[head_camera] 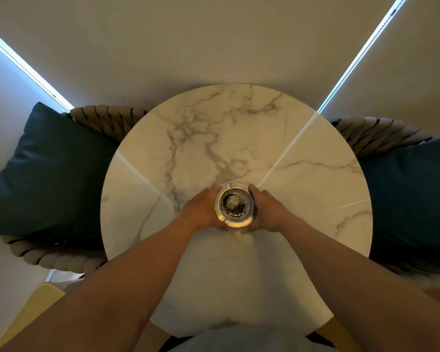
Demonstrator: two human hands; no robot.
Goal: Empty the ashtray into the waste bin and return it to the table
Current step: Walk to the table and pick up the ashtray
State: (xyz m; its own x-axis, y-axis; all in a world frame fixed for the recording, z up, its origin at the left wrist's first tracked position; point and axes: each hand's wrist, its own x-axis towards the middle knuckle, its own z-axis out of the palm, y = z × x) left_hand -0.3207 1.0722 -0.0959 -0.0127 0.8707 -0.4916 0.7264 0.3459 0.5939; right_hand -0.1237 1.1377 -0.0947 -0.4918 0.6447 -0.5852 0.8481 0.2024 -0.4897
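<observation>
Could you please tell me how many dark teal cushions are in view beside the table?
2: one cushion on the chair left of the marble table, one cushion on the right chair.

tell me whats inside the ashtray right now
The ashtray holds dark ash with pale grey flecks, piled in its round centre well. No whole butts show. The left hand and right hand cup its sides, hiding the outer wall and whatever lies beneath.

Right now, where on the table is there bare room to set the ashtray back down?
Nearly the whole marble table is bare: the far half toward the wall, and both flanks by the cushions. Only the centre is taken, where both hands cup the ashtray.
</observation>
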